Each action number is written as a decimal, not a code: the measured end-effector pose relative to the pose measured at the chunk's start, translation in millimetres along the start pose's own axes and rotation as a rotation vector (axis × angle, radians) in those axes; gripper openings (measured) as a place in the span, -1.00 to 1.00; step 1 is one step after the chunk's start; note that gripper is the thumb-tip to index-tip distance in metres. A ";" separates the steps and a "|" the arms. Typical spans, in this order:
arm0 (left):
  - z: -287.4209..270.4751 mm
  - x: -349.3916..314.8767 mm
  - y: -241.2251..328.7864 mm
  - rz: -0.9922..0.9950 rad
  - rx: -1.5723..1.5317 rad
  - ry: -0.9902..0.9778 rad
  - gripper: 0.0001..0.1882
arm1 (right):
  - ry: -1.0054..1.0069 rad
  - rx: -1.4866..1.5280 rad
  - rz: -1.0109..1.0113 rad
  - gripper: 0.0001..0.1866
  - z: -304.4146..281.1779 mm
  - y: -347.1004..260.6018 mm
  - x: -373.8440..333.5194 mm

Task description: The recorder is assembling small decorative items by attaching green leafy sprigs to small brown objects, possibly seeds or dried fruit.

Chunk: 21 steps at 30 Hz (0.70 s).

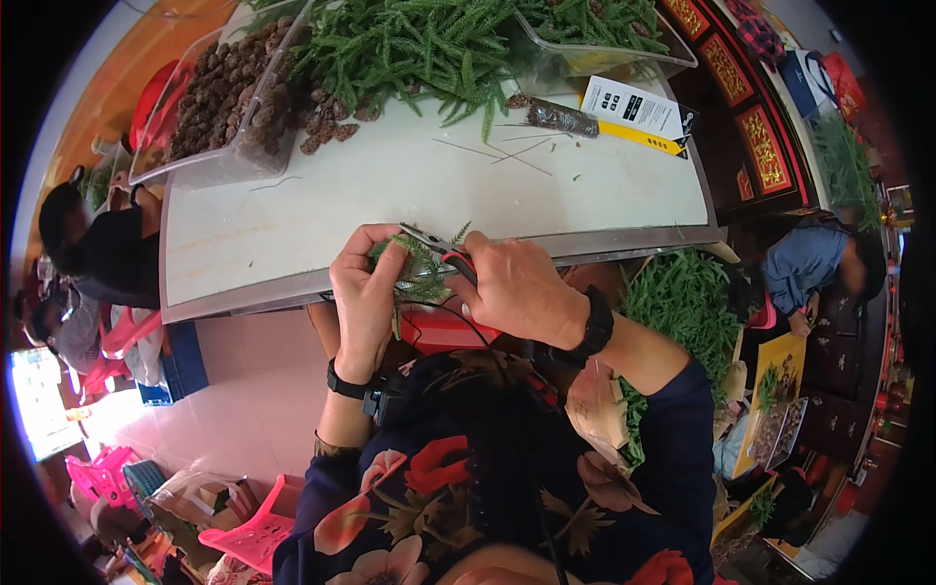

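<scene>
At the table's near edge, my left hand (363, 283) is closed, thumb and fingers pinching a green artificial pine sprig (423, 277). My right hand (526, 289) grips pliers (458, 259) with red and black handles. The pliers' metal jaws point left and reach the top of the sprig, close to my left fingertips. Whether the jaws are clamped on anything is too small to tell. Several thin wires (502, 154) lie on the white tabletop (322, 219) beyond my hands.
A clear bin (226, 168) of brown pine cones (219, 93) stands at far left. Green sprigs (419, 44) heap at the back, beside a wire bundle (563, 118) and a white-and-yellow card (639, 112). More greenery (682, 302) sits at my right. Other people (804, 263) sit on both sides.
</scene>
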State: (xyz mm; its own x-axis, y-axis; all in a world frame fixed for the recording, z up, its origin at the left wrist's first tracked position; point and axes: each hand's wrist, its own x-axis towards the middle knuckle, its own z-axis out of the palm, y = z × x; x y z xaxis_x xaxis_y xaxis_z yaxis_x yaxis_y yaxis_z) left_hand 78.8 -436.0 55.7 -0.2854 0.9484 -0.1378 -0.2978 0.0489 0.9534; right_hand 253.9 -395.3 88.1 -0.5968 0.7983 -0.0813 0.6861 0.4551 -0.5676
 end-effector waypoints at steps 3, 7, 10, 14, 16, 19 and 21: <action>-5.5 0.2 2.4 -0.009 -0.005 -0.019 -0.89 | 0.020 0.049 -0.031 -0.70 -0.7 1.7 1.7; -6.9 -1.7 10.0 -0.020 -0.001 -0.029 -0.88 | 0.027 0.091 -0.073 -0.70 -12.4 6.1 5.9; -12.5 -1.1 12.2 -0.055 -0.081 -0.101 -0.87 | 0.015 0.115 -0.068 -0.72 -19.4 6.4 9.6; -13.3 -2.7 12.6 -0.083 -0.097 -0.135 -0.87 | 0.025 0.061 -0.138 -0.73 -21.3 5.0 11.1; -14.0 -2.8 13.7 -0.086 -0.089 -0.138 -0.88 | 0.021 0.023 -0.141 -0.73 -21.9 5.4 12.3; -15.5 -2.7 14.0 -0.091 -0.071 -0.147 -0.89 | 0.016 -0.054 -0.145 -0.73 -22.8 7.8 14.1; -19.3 -1.3 11.8 -0.118 -0.105 -0.191 -0.89 | 0.023 -0.052 -0.204 -0.72 -23.4 11.5 15.6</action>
State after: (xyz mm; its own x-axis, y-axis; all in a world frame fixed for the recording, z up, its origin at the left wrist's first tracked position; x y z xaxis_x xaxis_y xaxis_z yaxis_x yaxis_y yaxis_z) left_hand 58.1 -442.8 61.9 -0.0683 0.9807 -0.1833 -0.4143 0.1393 0.8994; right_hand 262.2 -368.3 99.5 -0.7161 0.6962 0.0502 0.5732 0.6275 -0.5269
